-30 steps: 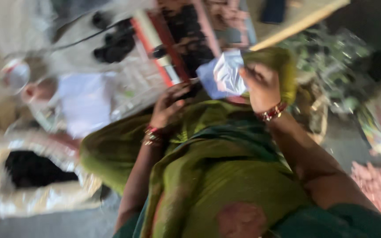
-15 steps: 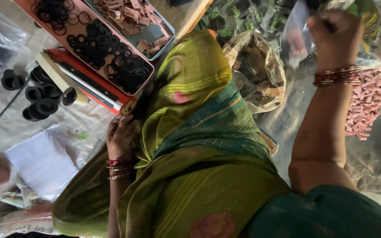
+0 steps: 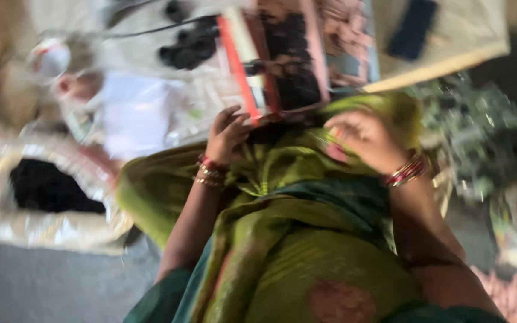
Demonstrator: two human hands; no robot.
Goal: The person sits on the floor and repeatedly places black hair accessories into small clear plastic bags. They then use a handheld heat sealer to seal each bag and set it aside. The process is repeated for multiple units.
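Left hand [image 3: 225,134] curls at the red-edged tray of black rubber rings [image 3: 282,60], upper centre; right hand [image 3: 363,140] rests half-open on green cloth [image 3: 306,251]; blur hides whether either grip holds anything.

Left hand [image 3: 225,133] touches tray [image 3: 282,60]; right hand [image 3: 363,139] seemingly empty.

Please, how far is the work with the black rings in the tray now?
Done: the tray already holds many black rings. In hand: the left hand touches its red edge; the right hand rests on green cloth, contents blurred. Left: the open sack holds dark pieces.
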